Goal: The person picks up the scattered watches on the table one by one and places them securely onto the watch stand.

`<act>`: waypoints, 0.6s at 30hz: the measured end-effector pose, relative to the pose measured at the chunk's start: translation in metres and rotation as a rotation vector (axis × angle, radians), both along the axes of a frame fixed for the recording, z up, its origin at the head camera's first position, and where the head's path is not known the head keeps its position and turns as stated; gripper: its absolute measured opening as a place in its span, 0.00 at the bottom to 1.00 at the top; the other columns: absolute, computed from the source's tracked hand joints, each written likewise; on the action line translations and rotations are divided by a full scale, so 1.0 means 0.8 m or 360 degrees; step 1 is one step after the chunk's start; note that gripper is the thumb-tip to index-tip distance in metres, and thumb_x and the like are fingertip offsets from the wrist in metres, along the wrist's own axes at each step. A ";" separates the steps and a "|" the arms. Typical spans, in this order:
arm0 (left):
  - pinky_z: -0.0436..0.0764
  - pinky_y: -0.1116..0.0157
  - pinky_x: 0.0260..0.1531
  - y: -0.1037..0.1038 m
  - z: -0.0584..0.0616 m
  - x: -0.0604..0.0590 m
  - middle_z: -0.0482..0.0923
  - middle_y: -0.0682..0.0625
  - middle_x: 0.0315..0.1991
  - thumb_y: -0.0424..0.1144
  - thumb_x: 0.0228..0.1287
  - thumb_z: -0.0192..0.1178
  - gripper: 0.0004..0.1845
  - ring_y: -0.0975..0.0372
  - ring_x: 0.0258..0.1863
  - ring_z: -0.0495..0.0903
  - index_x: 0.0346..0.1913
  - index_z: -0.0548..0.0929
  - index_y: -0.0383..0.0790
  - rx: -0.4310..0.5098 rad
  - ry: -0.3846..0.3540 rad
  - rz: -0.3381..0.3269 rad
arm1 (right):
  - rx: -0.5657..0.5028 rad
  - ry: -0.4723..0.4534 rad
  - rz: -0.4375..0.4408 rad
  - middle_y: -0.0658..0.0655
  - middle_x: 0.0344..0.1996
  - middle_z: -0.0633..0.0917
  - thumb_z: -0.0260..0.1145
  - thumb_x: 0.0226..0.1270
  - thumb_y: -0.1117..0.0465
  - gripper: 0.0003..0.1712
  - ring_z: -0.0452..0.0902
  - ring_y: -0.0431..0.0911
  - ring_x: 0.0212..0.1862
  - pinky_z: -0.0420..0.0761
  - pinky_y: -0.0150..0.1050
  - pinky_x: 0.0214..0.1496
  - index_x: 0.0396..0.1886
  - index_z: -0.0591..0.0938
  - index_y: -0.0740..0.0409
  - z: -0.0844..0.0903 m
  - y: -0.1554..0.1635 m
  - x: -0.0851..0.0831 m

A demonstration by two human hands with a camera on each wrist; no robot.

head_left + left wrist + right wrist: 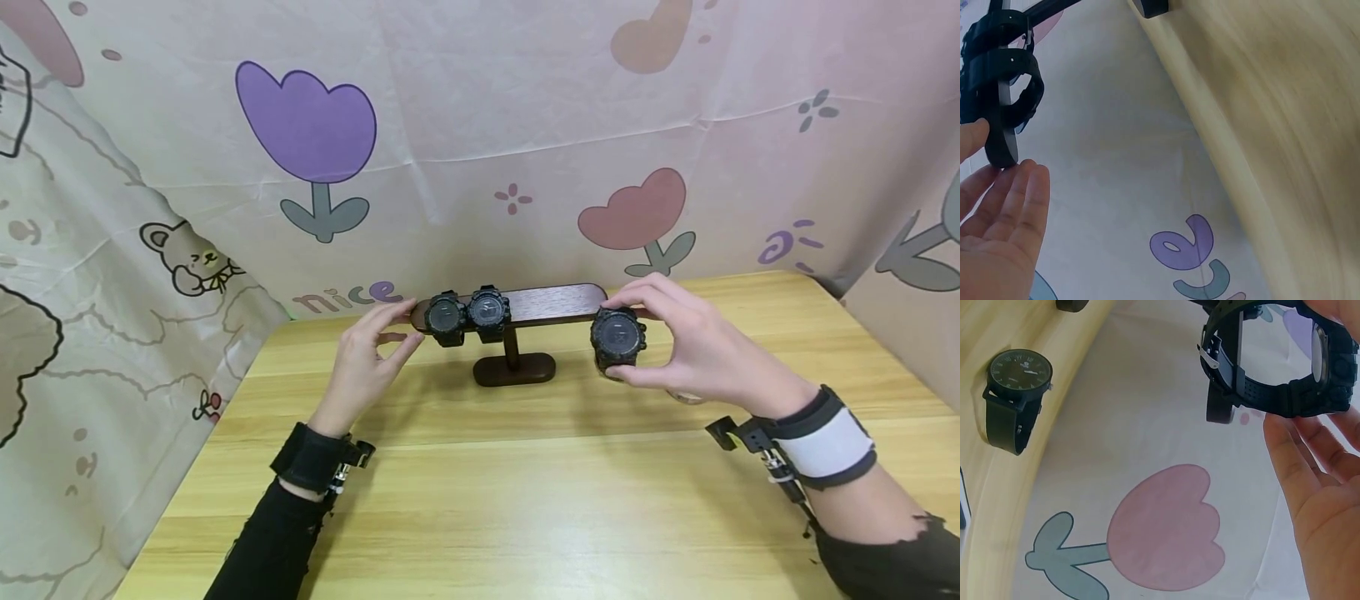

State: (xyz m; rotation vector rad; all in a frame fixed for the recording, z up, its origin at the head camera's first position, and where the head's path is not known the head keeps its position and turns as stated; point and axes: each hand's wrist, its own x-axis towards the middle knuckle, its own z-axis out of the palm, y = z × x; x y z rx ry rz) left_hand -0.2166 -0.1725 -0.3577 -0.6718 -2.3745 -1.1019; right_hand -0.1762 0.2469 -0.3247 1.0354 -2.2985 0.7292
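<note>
A dark wooden watch stand, a crossbar on a post with an oval base, stands towards the table's back. Two black watches hang side by side on the bar's left half. My left hand grips the bar's left end between thumb and fingers; the left wrist view shows the fingertips at the bar's tip. Beside the right end, my right hand pinches a chunky black watch by its edges. Its looped strap overlaps the bar's end in the right wrist view.
Another black watch lies on the table near its back edge, mostly hidden behind my right hand in the head view. A printed cloth backdrop rises behind the light wooden table, with more cloth on the left.
</note>
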 end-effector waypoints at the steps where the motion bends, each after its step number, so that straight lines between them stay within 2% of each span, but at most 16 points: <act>1: 0.91 0.59 0.53 0.000 -0.001 0.000 0.84 0.38 0.63 0.29 0.69 0.72 0.27 0.48 0.57 0.88 0.69 0.82 0.33 0.0004 0.0000 0.0000 | 0.0001 0.0004 -0.0004 0.54 0.57 0.83 0.92 0.37 0.61 0.46 0.78 0.37 0.59 0.72 0.14 0.67 0.61 0.83 0.59 0.001 0.001 0.000; 6: 0.91 0.58 0.53 0.003 -0.002 -0.001 0.83 0.37 0.63 0.29 0.70 0.71 0.26 0.46 0.53 0.90 0.69 0.82 0.33 0.0019 0.0011 0.0012 | -0.0003 0.0008 -0.0023 0.54 0.58 0.83 0.92 0.36 0.62 0.47 0.77 0.35 0.60 0.71 0.13 0.67 0.62 0.83 0.59 0.005 0.006 0.004; 12: 0.92 0.56 0.52 0.004 -0.003 -0.001 0.84 0.38 0.62 0.29 0.70 0.71 0.25 0.48 0.55 0.89 0.69 0.83 0.35 0.0021 0.0024 0.0041 | -0.0011 0.0012 -0.0056 0.54 0.57 0.84 0.91 0.36 0.63 0.46 0.77 0.32 0.60 0.71 0.13 0.67 0.62 0.83 0.59 0.008 0.016 0.005; 18: 0.91 0.58 0.53 0.004 -0.004 -0.001 0.84 0.37 0.63 0.28 0.70 0.71 0.25 0.47 0.55 0.89 0.69 0.83 0.34 0.0047 0.0024 0.0023 | -0.0018 0.0020 -0.0076 0.53 0.57 0.84 0.92 0.34 0.65 0.47 0.75 0.27 0.61 0.72 0.13 0.67 0.61 0.83 0.60 0.008 0.026 0.002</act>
